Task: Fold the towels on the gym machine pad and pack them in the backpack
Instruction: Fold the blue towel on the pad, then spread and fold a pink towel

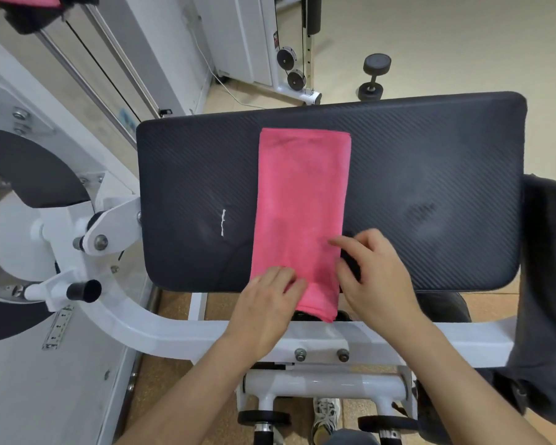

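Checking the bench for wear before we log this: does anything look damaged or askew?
Yes. The black pad has a small white jagged mark, seemingly a tear, just left of the pink towel. The towel also lies slightly tilted, its near end hanging over the pad's front edge.

head cam | worn on head | faces forward and down | close over pad (398,175) | single view
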